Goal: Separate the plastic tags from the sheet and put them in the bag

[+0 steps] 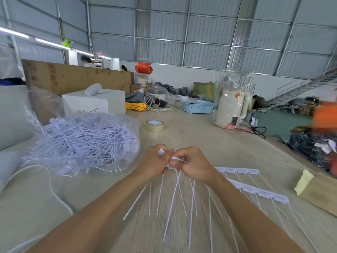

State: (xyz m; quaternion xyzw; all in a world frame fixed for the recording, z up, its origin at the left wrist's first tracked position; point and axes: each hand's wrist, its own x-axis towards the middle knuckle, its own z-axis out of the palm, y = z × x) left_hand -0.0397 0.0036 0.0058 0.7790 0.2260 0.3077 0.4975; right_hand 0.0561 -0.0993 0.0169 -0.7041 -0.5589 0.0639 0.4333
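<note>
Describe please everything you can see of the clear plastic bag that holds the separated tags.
The clear plastic bag lies on the pale wooden table, to the left of both hands and touching neither. Its film is thin, transparent and crinkled, with glossy folds. Its mouth seems to open toward the upper left, where loose film stands up. It bulges with a dense tangle of white plastic tags, thin stems crossing in all directions. A few tags lie at its near edge.

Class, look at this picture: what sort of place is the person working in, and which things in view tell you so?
Most likely a factory or warehouse workshop. A high corrugated metal roof on steel framing spans the hall, a clear bag bulges with loose plastic tags, and a long worktable carries packing tape and other supplies.
</note>
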